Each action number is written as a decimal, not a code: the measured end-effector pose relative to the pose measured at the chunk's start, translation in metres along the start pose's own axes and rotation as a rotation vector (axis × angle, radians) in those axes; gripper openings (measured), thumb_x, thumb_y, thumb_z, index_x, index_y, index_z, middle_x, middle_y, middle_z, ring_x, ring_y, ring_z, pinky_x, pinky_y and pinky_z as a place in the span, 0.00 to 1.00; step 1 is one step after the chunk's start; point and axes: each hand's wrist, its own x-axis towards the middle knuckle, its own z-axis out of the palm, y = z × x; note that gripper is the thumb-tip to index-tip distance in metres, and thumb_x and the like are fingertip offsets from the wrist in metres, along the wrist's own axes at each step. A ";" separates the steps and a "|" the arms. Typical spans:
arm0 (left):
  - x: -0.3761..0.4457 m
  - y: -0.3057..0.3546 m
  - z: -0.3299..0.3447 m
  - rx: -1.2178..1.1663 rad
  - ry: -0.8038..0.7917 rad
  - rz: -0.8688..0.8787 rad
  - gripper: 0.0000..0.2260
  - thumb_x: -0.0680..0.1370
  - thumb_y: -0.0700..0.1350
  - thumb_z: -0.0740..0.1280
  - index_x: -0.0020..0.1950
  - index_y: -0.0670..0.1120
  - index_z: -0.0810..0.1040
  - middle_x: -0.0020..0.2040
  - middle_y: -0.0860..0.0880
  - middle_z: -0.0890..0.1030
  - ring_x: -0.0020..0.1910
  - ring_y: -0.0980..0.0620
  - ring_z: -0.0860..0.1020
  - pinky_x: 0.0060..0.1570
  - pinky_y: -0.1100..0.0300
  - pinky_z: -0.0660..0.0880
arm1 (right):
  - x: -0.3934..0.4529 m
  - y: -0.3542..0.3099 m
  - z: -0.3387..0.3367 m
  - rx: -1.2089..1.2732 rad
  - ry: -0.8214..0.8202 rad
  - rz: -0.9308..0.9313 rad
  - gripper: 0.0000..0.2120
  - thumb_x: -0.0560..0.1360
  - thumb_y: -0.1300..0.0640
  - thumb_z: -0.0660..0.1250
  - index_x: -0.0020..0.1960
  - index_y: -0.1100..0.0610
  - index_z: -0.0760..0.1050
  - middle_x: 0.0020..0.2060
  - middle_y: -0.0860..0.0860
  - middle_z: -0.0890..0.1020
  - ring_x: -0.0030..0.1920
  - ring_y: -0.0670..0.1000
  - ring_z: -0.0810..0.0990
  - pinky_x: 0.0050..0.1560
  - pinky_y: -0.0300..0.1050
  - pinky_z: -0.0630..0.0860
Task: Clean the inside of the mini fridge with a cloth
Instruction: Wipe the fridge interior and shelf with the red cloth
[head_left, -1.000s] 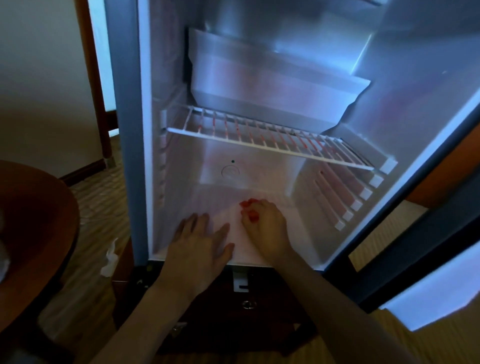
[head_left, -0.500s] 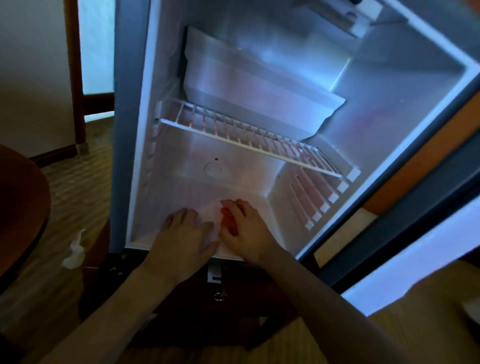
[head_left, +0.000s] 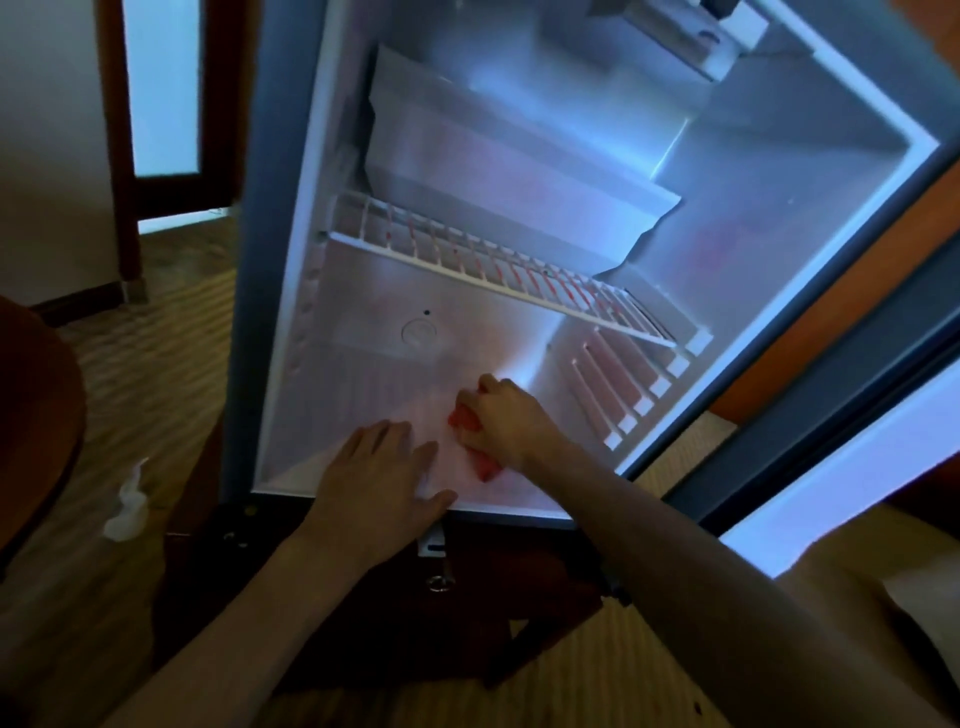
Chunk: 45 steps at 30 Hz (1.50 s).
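- Right hand (head_left: 506, 421) fingers curling round red cloth (head_left: 475, 441), pressing it on mini fridge (head_left: 779, 291) floor, front centre.
- Left hand (head_left: 382, 480) lying flat, fingers straight, at front edge just beside cloth.
- Wire shelf (head_left: 493, 270) sitting above.

**Both hands on the fridge floor**

The fridge (head_left: 291, 260) stands open on a low cabinet (head_left: 395, 597). On its floor, the left hand (head_left: 379, 478) lies flat at the front edge. At its 2 o'clock, just beside it, the right hand (head_left: 506, 421) sits on a cloth (head_left: 467, 421). The wire shelf (head_left: 493, 270) spans the inside at 12 o'clock above both hands. A crumpled tissue (head_left: 127, 506) lies on the carpet at 9 o'clock, well apart from the fridge.
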 end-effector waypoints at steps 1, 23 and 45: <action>0.000 -0.001 0.000 0.010 -0.004 0.010 0.31 0.78 0.69 0.57 0.76 0.54 0.69 0.75 0.46 0.68 0.73 0.46 0.65 0.73 0.54 0.60 | 0.000 0.000 -0.011 -0.139 -0.023 -0.039 0.17 0.75 0.48 0.68 0.60 0.56 0.76 0.57 0.58 0.75 0.55 0.62 0.76 0.44 0.49 0.70; -0.012 -0.007 0.003 -0.014 0.000 0.019 0.32 0.79 0.70 0.48 0.80 0.57 0.63 0.81 0.47 0.60 0.79 0.47 0.59 0.78 0.52 0.53 | -0.046 0.059 -0.073 -0.800 -0.075 -0.016 0.22 0.66 0.48 0.77 0.56 0.56 0.80 0.54 0.52 0.79 0.56 0.57 0.76 0.66 0.54 0.70; -0.016 -0.007 0.008 0.029 0.093 0.022 0.22 0.80 0.60 0.59 0.65 0.51 0.82 0.68 0.43 0.78 0.66 0.41 0.77 0.68 0.45 0.72 | -0.027 0.053 -0.056 -0.708 -0.129 0.051 0.23 0.70 0.54 0.75 0.63 0.59 0.75 0.61 0.57 0.75 0.62 0.61 0.72 0.70 0.54 0.65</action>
